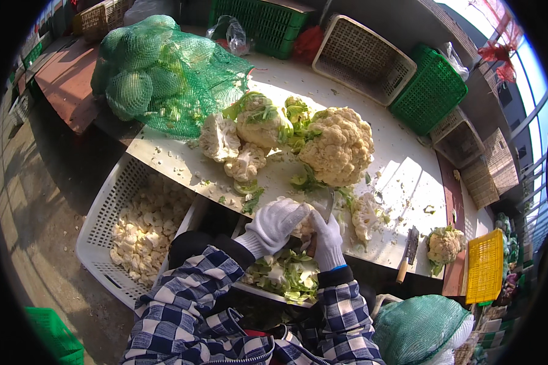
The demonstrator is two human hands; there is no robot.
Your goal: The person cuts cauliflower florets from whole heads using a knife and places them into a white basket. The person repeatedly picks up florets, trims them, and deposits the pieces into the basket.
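My left hand point(274, 227), in a white knit glove, is closed around a piece of cauliflower point(302, 228) at the front edge of the white table point(406, 182). Facing it, my gloved right hand point(328, 241) grips a knife point(331, 204); its blade sticks up past the fingers and its handle is mostly hidden. A large cauliflower head point(338, 146) lies just beyond both hands. Cut cauliflower chunks point(245, 162) and a leafy head point(260, 121) sit to its left. Right of my right hand rests another cut piece point(364, 216). Below the hands, a bin holds leaf trimmings point(292, 276).
A white perforated crate point(96, 232) of florets point(141, 232) stands at left. A green mesh sack point(164, 73) of round vegetables fills the back left. A cleaver point(409, 253) overhangs the front edge, near a small cauliflower point(445, 245). Crates point(365, 59) line the back; a yellow crate point(484, 267) is right.
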